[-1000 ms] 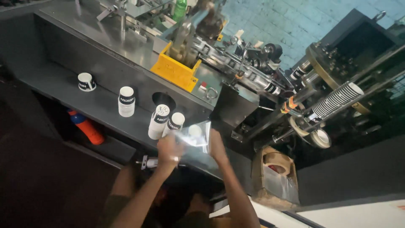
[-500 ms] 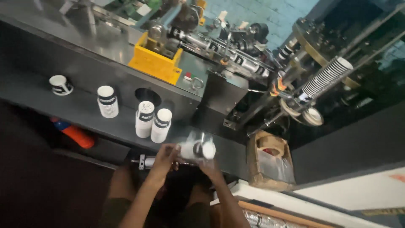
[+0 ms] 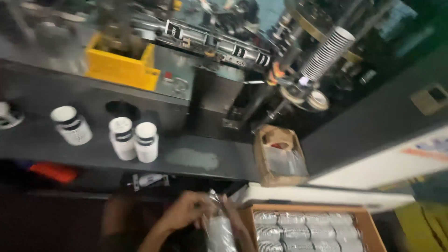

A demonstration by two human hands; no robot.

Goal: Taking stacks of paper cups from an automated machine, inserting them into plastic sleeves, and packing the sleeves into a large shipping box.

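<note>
1. Four white paper cup stacks with dark bands stand upside down on the grey machine ledge (image 3: 196,158): one at the far left edge (image 3: 8,114), cut off by the frame, one alone (image 3: 71,125), and a pair touching each other (image 3: 122,137) (image 3: 146,141) further along the ledge toward its middle.
2. One yellow bin (image 3: 122,70) sits above and behind the ledge.
3. One long sloping stack of striped cups (image 3: 326,52) lies in the machine well beyond the ledge's right end.
4. One small open cardboard box (image 3: 279,156) lined with clear plastic rests against the ledge's right end.
5. One larger carton (image 3: 368,224) lies below the ledge; its rows of plastic-wrapped cup sleeves are too blurred to count.
6. One orange-red object (image 3: 52,171) lies under the ledge on the left, blurred.
7. One clear plastic sleeve (image 3: 219,231) is in both hands, below the ledge and just left of the carton.
8. The left hand (image 3: 186,210) comes up from the bottom edge, fingers curled and clamped on the sleeve's top.
9. The right hand (image 3: 235,219) lies along the sleeve's carton side, touching it; motion blur hides whether its fingers close on the plastic.
</note>
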